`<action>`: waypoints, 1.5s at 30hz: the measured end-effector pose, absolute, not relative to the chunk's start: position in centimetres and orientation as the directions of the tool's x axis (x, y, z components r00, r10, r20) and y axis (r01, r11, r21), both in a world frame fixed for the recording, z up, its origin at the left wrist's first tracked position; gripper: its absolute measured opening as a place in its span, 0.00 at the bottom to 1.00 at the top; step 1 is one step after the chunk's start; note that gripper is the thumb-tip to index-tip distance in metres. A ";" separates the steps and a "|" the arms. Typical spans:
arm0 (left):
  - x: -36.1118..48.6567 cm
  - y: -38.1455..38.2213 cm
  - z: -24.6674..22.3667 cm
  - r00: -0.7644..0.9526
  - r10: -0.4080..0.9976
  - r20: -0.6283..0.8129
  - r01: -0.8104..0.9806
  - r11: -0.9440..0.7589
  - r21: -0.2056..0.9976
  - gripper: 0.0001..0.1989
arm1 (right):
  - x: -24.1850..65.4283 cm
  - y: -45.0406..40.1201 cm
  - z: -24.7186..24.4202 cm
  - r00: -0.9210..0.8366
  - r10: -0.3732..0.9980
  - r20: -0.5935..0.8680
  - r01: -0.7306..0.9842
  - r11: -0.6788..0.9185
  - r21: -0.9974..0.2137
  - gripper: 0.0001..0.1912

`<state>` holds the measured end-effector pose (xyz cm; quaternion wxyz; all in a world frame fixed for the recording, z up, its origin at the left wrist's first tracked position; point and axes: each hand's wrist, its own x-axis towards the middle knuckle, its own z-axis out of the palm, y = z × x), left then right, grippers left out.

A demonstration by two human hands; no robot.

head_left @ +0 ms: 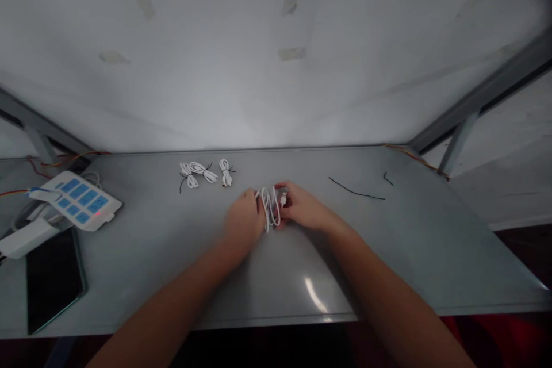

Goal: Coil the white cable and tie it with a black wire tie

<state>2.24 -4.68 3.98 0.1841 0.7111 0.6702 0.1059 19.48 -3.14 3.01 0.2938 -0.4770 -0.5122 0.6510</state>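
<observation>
A white USB cable [268,207], looped into a loose coil, is between my two hands over the middle of the grey table. My left hand [246,215] is closed on the coil's left side. On the other side, my right hand [299,205] has its fingers curled round the loops, with the USB plug [283,199] showing by the fingers. Behind my left hand lie three white cable bundles: one [188,175] at the left, another [204,172] beside it and a third [225,172] apart. Each is bound with a thin black tie.
To the right lie a long black twist tie [356,190] and a short bent one [388,179]. At the left are a white power strip [80,200] with blue sockets, a white adapter [29,238] and a dark tablet [55,279]. A white wall [250,92] rises behind the table.
</observation>
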 end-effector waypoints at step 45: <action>1.8 -1.8 2.1 0.089 0.983 0.162 0.353 -0.183 0.917 0.16 | 16.8 -2.5 2.3 -0.101 0.984 -0.147 -0.522 -0.178 -0.834 0.18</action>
